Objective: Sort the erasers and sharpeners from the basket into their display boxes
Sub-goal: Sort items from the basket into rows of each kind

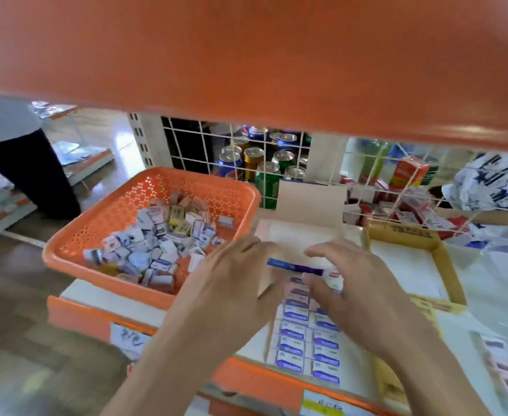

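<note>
1. Orange plastic basket (pixel 117 214), sitting at ten o'clock from the hands: holding a loose heap of small packs (pixel 156 244). Many are waiting to be sorted. Erasers and sharpeners are not separable at this blur.
2. White display box (pixel 309 199), lying at centre: blue-labelled erasers (pixel 306 340) filling its near half in two neat columns, white floor showing beyond.
3. Yellow-edged cardboard box (pixel 449 271), standing at three o'clock: only its white floor showing.
4. Left hand (pixel 234 283): hovering at the white box's left edge, fingers loose, gripping nothing.
5. Right hand (pixel 354 292): curling over the farthest row beside a blue strip (pixel 294 268); grasp not discernible.
6. Progress: judging roughly midway on erasers, with sharpener sorting apparently not begun.
</note>
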`<state>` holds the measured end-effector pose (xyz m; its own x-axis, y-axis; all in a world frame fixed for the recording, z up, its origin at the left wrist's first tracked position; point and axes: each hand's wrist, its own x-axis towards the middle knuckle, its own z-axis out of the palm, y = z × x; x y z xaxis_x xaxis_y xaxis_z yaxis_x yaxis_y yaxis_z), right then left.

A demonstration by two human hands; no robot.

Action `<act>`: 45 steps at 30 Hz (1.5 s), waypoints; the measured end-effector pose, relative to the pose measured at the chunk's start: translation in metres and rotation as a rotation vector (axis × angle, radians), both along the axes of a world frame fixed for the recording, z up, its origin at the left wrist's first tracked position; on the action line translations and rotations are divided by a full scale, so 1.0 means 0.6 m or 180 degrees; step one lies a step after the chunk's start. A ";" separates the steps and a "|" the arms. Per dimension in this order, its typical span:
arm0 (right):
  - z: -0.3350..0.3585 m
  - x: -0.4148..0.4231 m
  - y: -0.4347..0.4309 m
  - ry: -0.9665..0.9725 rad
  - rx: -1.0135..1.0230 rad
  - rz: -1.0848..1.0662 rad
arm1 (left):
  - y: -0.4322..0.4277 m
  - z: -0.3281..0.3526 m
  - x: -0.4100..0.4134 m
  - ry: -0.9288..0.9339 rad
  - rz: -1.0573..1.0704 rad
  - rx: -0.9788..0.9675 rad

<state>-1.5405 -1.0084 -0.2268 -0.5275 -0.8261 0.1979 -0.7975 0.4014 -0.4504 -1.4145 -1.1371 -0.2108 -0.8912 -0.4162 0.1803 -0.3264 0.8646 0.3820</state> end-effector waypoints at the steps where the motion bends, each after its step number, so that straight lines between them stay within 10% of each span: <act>1: 0.009 0.011 -0.024 -0.0009 -0.0095 0.0113 | -0.021 0.006 0.020 0.0036 0.0112 0.0033; 9: 0.018 0.080 -0.224 0.0308 0.0302 0.0712 | -0.226 0.011 0.098 -0.1164 0.1083 -0.0048; 21: -0.021 0.072 -0.414 0.0309 0.1846 0.0796 | -0.389 -0.029 -0.046 -0.2146 -0.0291 -0.0761; 27: -0.041 0.062 -0.448 0.0344 0.2503 0.0458 | -0.405 -0.040 -0.060 -0.2149 -0.0135 -0.0630; 45: -0.017 0.064 -0.398 0.0477 0.1549 0.0128 | -0.408 -0.022 -0.043 -0.1469 -0.0070 -0.0677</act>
<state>-1.5022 -1.2472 -0.2369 -0.4886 -0.8606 -0.1438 -0.8582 0.5037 -0.0984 -1.4403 -1.3817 -0.2243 -0.9062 -0.3933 -0.1555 -0.4006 0.9161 0.0171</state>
